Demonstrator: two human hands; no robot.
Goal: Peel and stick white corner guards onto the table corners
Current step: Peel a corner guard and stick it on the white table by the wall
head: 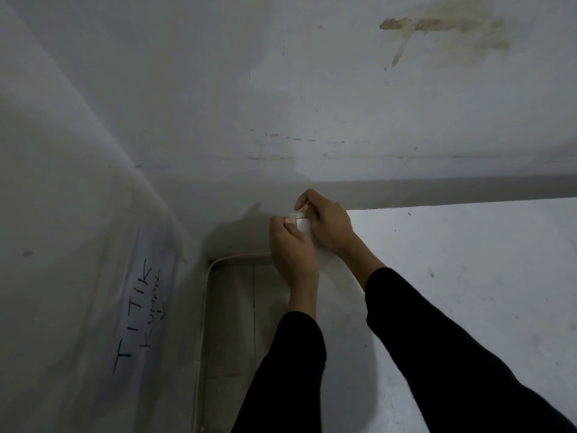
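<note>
Right, head view only. Our two hands meet almost dead centre of frame, on the far-left corner of the white table [468,292], whose top fills the sector from 3 to 5 o'clock.

- The corner guard [301,225] is a small white rounded piece right at that corner, between the hands.
- Our left hand [292,254] comes up from 6 o'clock with its fingers curled. Thumb and forefinger tips pinch the guard's left side.
- Our right hand [327,226] comes in from 4 o'clock over the table top, with its fingers curled round the guard's far and right sides.
- Both hands grip the guard.
- We cannot tell whether the guard is fully seated on the corner. Fingers cover most of it and the light is dim.
- Both forearms wear black sleeves [437,339].

Surroundings:
- A grey-white wall [218,89] stands behind the table, with a brownish stain [437,29] at 1 o'clock.
- At 8 o'clock a paper sheet [146,301] is stuck on the side wall. It is hand-lettered "TITIK", with a smaller word beside it that we cannot read.
- At 7 o'clock is tiled floor [231,323]. A pale conduit [204,307] runs along the wall foot and bends at the room corner, left of our left wrist.
</note>
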